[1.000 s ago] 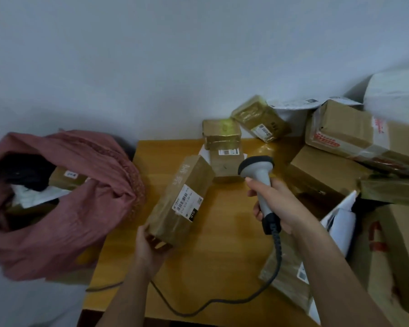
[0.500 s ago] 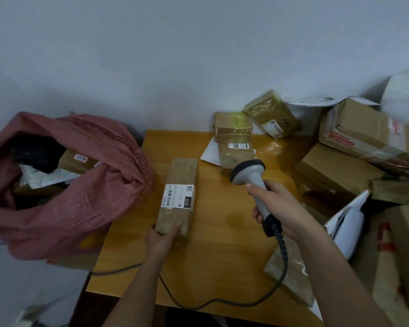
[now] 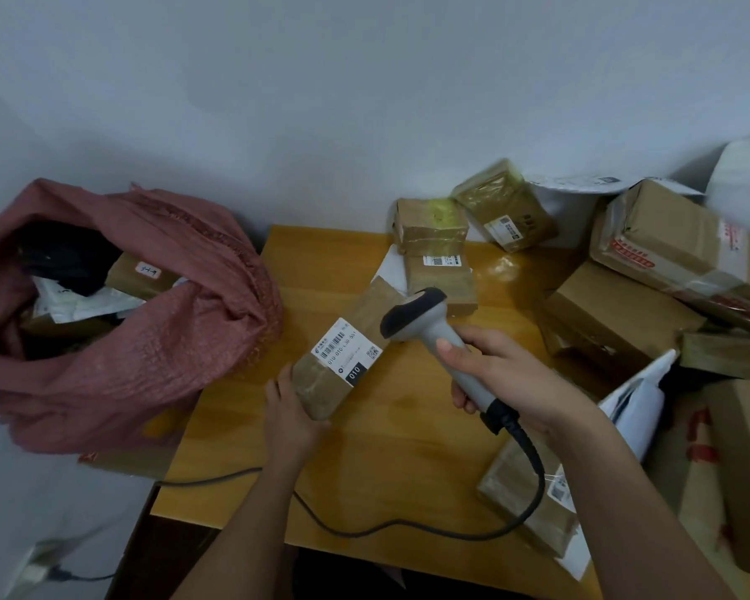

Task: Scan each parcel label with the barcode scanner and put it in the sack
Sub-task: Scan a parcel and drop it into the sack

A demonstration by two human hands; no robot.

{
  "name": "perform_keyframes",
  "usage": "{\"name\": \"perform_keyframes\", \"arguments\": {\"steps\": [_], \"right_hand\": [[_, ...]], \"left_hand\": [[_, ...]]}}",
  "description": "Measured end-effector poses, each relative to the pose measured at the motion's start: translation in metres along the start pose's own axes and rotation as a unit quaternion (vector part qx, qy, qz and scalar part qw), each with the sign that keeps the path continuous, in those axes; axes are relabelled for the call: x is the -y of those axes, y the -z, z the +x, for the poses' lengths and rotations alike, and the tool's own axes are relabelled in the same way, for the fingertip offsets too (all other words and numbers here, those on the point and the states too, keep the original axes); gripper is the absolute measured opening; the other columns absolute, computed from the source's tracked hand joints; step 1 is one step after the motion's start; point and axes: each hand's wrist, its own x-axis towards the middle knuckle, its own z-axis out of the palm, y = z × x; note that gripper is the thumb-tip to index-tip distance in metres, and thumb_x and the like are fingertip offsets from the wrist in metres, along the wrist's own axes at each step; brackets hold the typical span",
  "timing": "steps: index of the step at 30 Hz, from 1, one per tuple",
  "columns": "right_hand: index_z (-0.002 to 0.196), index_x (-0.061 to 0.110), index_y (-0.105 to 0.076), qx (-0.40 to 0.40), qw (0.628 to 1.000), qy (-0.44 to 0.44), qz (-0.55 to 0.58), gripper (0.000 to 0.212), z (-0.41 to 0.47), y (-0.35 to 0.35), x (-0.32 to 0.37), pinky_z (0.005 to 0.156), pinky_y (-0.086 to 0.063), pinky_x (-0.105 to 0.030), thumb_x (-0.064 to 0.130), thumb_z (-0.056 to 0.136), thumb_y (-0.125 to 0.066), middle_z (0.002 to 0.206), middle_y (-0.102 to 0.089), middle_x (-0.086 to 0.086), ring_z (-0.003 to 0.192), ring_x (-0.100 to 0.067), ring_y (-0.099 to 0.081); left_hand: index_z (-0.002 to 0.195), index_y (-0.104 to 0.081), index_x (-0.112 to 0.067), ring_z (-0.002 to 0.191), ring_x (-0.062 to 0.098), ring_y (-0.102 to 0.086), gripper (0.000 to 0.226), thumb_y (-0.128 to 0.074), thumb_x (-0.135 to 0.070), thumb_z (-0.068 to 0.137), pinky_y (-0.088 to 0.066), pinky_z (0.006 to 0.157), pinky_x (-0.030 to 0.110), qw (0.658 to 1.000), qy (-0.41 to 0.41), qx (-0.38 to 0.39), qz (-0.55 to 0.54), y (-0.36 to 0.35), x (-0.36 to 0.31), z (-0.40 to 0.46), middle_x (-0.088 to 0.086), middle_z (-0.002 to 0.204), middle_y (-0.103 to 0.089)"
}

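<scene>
A: So, where was the parcel (image 3: 347, 352)?
B: On the table (image 3: 408, 448), label (image 3: 346, 351) up, swung diagonal since half a second ago. Left hand (image 3: 291, 415) gripped its near end.
A: Scanner (image 3: 440, 339)?
B: Clenched in the right hand (image 3: 509, 376), head moved in over the label's edge. Scan looked imminent, no beam visible.
A: Sack (image 3: 148, 339)?
B: Open at left, just beside the table, parcels already inside. More unscanned boxes (image 3: 615, 313) piled right.

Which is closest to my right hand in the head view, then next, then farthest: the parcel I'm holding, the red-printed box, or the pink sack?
1. Parcel, just left of the right hand.
2. Red-printed box, back right.
3. Pink sack, far left.
</scene>
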Motion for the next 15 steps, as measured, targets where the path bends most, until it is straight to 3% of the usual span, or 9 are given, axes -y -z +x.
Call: {"name": "perform_keyframes", "arguments": {"steps": [4,8,15], "right_hand": [[0.112,0.018,-0.061,0.033,0.999,0.02,-0.001,0.027,-0.01,-0.001,0.021,0.051,-0.047,-0.024,0.038,0.094,-0.054,0.059,-0.059,0.003,0.053,-0.012,-0.058],[0.113,0.01,-0.06,0.033,0.999,0.034,-0.013,0.023,-0.015,-0.001,0.036,0.048,-0.044,-0.024,0.028,0.1,-0.051,0.054,-0.056,0.005,0.047,-0.011,-0.053],[0.105,0.007,-0.059,0.05,0.997,0.056,0.013,0.027,-0.027,-0.001,0.056,0.044,-0.042,-0.022,0.031,0.092,-0.055,0.054,-0.054,0.002,0.046,-0.012,-0.051]], "left_hand": [[0.144,-0.023,-0.015,0.115,0.018,-0.042,0.115,-0.09,-0.013,0.051,-0.05,0.083,0.036,1.0,-0.012,0.003,0.007,0.01,0.004,0.002,0.003,0.136,-0.028],[0.147,-0.02,-0.016,0.111,0.01,-0.034,0.116,-0.09,-0.011,0.054,-0.045,0.082,0.03,1.0,-0.008,0.006,-0.004,0.016,0.003,0.001,0.0,0.138,-0.025],[0.148,-0.018,-0.013,0.115,0.013,-0.038,0.115,-0.089,-0.01,0.058,-0.048,0.087,0.03,1.0,-0.003,0.008,-0.014,0.025,-0.006,0.002,0.003,0.142,-0.026]]}}
